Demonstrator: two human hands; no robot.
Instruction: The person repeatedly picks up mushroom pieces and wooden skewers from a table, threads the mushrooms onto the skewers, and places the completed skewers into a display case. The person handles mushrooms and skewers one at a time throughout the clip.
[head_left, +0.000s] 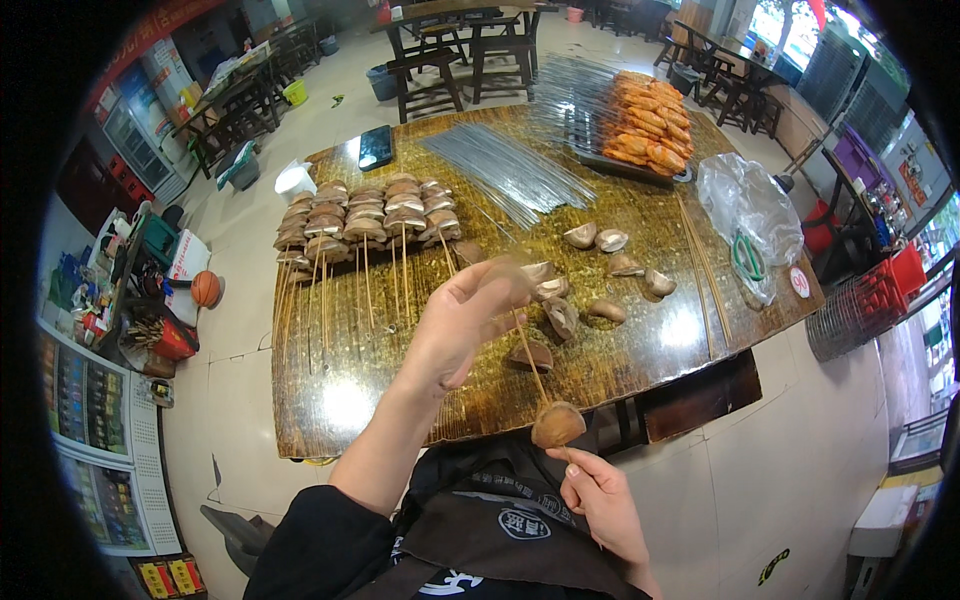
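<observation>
My right hand (604, 502) grips a bamboo skewer (534, 364) just below a brown mushroom piece (559, 425) threaded on it. Over the table, my left hand (469, 315) is bent near the skewer's far end, its fingertips blurred; whether they grip anything is unclear. Loose mushroom pieces (561, 318) lie beside and beyond that hand. To its left, skewers full of mushroom pieces (365, 229) rest in a stacked row, bare ends towards me. Several bare bamboo skewers (701, 274) lie at the right.
On the wooden table (345, 397) are thin metal skewers (510, 169), a phone (375, 148), a white cup (295, 182), a tray (637, 171) of skewered orange-red meat (649, 127), a plastic bag (750, 202) and green-handled scissors (747, 257). A wooden stool (701, 397) stands under the near edge.
</observation>
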